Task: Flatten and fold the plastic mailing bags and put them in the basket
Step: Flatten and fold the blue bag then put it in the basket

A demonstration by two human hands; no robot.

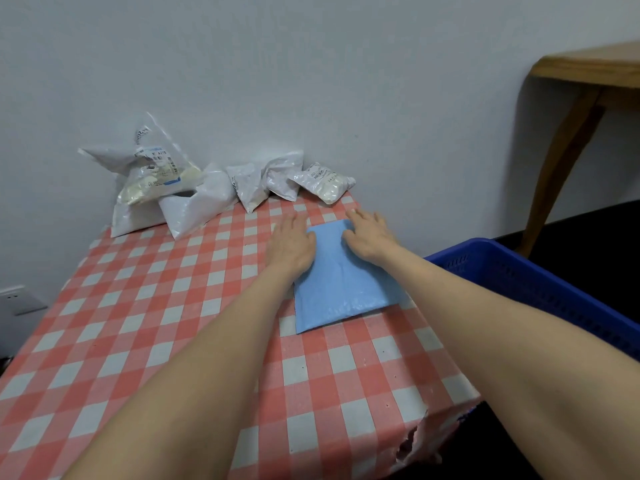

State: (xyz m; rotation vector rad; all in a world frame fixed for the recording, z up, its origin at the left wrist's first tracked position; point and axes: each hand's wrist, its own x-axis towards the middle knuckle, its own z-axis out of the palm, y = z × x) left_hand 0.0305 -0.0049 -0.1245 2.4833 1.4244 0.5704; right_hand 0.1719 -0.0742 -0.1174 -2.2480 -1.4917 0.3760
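The blue mailing bag (343,289) lies flat on the checked cloth of the bench (156,323), close to the right edge and in the far half. Both grips are wide, with straight fingers, and they hold nothing; they only press. The left grip (291,242) rests palm down on the far left side of the bag, and its fingers reach past the bag onto the cloth. The right grip (367,237) presses on the far right corner of the bag.

Along the far edge, against the wall, stands a row of crumpled white mailing bags (194,199) (the biggest ones are toward the far left corner). One small clear packet (323,183) lies at the far right corner. The blue basket (519,271) stands just beside the right edge of the bench; its inside is mostly hidden, so I cannot tell what it contains. At the near right corner the cloth seems torn.
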